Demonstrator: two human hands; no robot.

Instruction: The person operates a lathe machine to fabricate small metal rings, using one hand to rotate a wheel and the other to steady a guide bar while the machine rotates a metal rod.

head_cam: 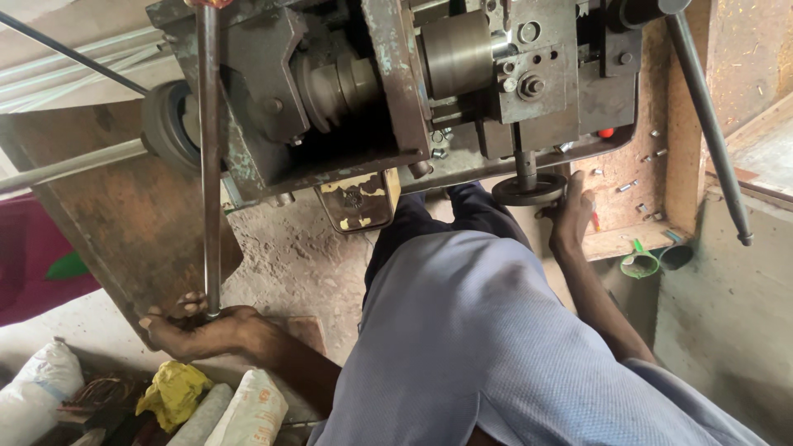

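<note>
– Around the hands? Blocking anything?
– Grimy metal machine point(396, 91) overhead; white sacks point(248, 413) and yellow rag point(172, 392) low left; screws scattered in rusty tray point(632, 239). Blue-shirted torso hid the floor between.
– And the long steel rod point(208, 157)?
– Stood upright, dull grey, lower end gripped by left hand point(202, 330), fingers curled around. Right hand point(572, 216) touched the round handwheel point(529, 190), fingers loosely bent against its rim.

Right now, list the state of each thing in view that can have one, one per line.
Left hand: closed around the lower end of the long metal rod.
Long metal rod: upright, running up to the machine.
Right hand: resting against the round handwheel.
Round handwheel: hanging below the machine on its shaft.
Long lever: slanted, untouched.
Yellow cloth: crumpled among sacks.
</note>
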